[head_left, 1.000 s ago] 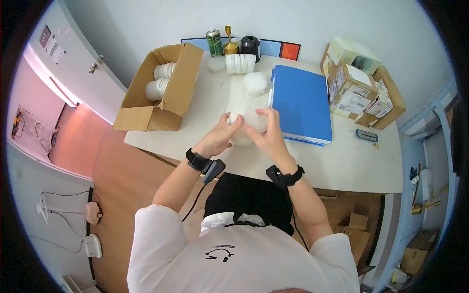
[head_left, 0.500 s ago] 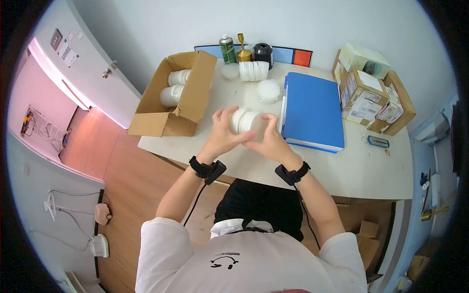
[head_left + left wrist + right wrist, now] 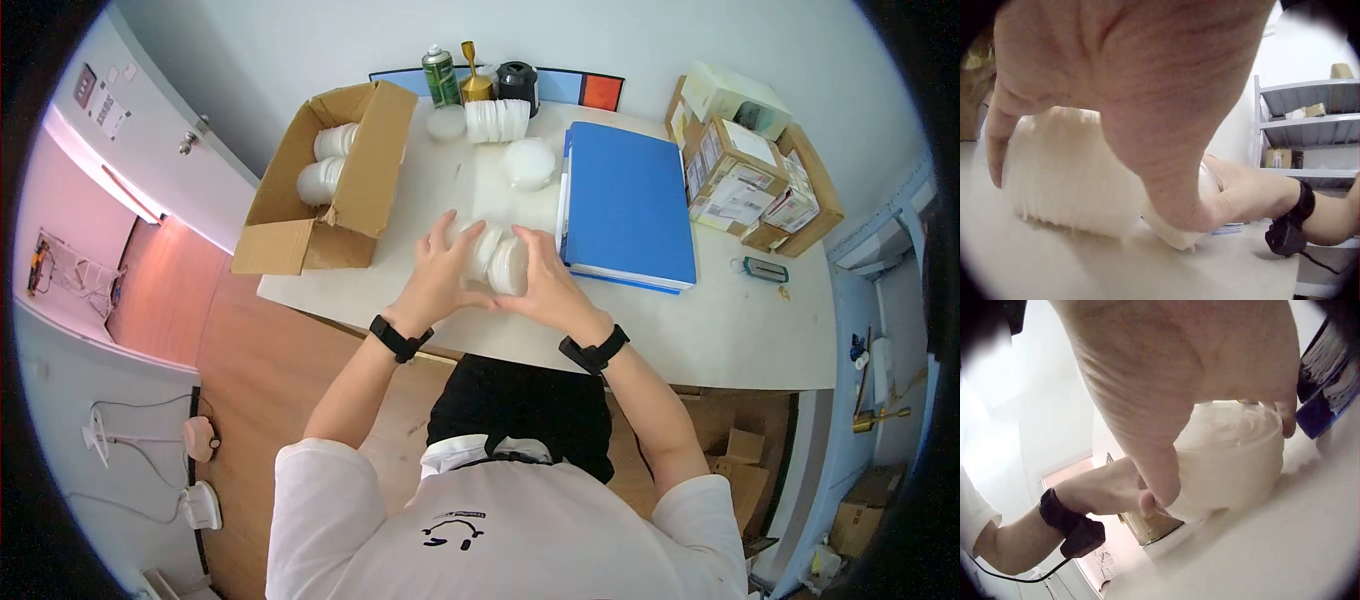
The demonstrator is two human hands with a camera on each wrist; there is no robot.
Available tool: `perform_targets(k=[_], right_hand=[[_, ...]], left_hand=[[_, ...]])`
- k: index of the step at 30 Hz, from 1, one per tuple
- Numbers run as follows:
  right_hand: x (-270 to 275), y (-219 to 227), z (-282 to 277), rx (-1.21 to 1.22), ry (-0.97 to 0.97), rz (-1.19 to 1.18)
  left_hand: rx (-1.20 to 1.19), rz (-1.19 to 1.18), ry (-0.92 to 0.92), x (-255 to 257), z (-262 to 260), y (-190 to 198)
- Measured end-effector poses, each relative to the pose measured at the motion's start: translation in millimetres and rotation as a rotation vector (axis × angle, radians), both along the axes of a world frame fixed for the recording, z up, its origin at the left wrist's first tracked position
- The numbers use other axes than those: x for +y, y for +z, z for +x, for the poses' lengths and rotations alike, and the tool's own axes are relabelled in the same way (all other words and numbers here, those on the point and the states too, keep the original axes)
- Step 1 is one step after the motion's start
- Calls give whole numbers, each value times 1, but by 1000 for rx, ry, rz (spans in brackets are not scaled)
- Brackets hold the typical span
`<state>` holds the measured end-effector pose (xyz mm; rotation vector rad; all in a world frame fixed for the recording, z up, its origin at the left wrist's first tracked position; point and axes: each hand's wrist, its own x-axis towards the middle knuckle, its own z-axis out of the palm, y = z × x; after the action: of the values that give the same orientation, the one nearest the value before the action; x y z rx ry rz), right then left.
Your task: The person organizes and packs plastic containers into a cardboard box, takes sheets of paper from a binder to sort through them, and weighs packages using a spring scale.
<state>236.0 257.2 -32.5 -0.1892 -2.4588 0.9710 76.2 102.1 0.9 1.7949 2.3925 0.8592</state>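
Both hands hold a stack of round white translucent plastic lids [image 3: 500, 262], lying on its side close over the tabletop. My left hand [image 3: 432, 278] curls round the stack's left end, thumb toward me. Around the right end, the fingers and thumb of my right hand [image 3: 550, 285] are curved. In the left wrist view the stack [image 3: 1072, 175] shows many thin layered rims. The right wrist view has the end lid [image 3: 1229, 428] facing the camera, with concentric rings. Just beyond the hands sits a white round piece [image 3: 529, 164].
An open cardboard box [image 3: 380, 165] with white stacks inside stands at left. A blue binder [image 3: 630, 205] lies to the right. Behind are another white stack [image 3: 497, 120], a spray can [image 3: 440, 77] and a black container [image 3: 517, 85]. Parcels [image 3: 735, 175] fill the back right.
The blurred white stack between the hands has turned and now rests on its side, its layered edges visible. Both hands have shifted to grip its two ends.
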Motion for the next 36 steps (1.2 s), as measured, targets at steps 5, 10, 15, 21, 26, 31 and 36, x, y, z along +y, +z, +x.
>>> perform_targets(k=[5, 10, 15, 21, 26, 31, 36], right_hand=[[4, 5, -2, -43, -11, -115], [8, -4, -11, 29, -66, -287], [5, -10, -22, 48, -51, -301], [13, -15, -24, -28, -32, -314], [19, -6, -23, -139, 19, -301], [19, -16, -30, -124, 38, -387], [23, -13, -29, -143, 114, -494]], left_hand=[[26, -54, 36, 2, -15, 1], [46, -30, 33, 4, -14, 9], [7, 53, -5, 3, -18, 3], [33, 39, -63, -5, -22, 3], [83, 4, -117, 7, -31, 0], [77, 52, -231, 12, -34, 3], [127, 35, -210, 19, -27, -3]])
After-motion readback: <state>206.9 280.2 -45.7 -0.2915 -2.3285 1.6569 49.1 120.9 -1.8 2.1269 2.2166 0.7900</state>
